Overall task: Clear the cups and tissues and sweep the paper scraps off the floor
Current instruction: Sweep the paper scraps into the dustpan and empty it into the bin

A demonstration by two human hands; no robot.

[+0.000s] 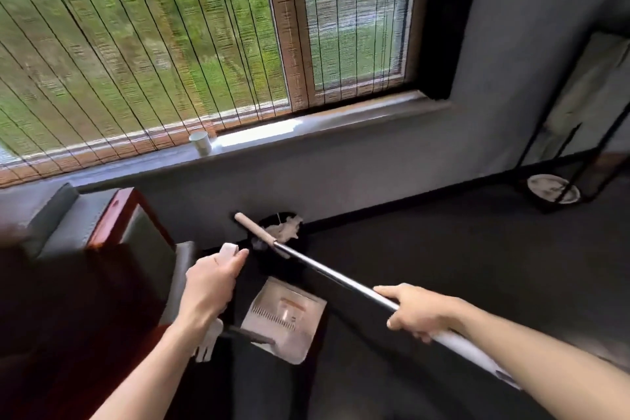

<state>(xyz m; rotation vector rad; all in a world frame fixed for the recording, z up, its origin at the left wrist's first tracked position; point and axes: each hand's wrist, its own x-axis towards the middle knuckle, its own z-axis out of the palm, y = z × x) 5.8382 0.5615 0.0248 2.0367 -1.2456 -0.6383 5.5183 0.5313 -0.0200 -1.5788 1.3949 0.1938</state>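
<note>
Right hand [419, 315], fingers curled round the broom pole [341, 278]: probably stiff and light, best held mid-shaft. Left hand [211, 280], fingers gripping the upright dustpan handle [227, 249]; dustpan [286, 317] rests on the floor [443, 232]. Beyond, a dark bin [267, 222] holding crumpled tissue [289, 227] stands against the wall [375, 174], close to the pole's tip. Farthest, a cup [200, 143], likely light and crushable, on the sill [341, 119]. No scraps discernible.

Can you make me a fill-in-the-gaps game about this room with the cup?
1. The small white paper cup stands on the grey ___ under the window.
2. The ___ hand grips the long silver metal pole.
3. The left hand holds the handle of the pale plastic ___.
Missing words: windowsill; right; dustpan.
</note>
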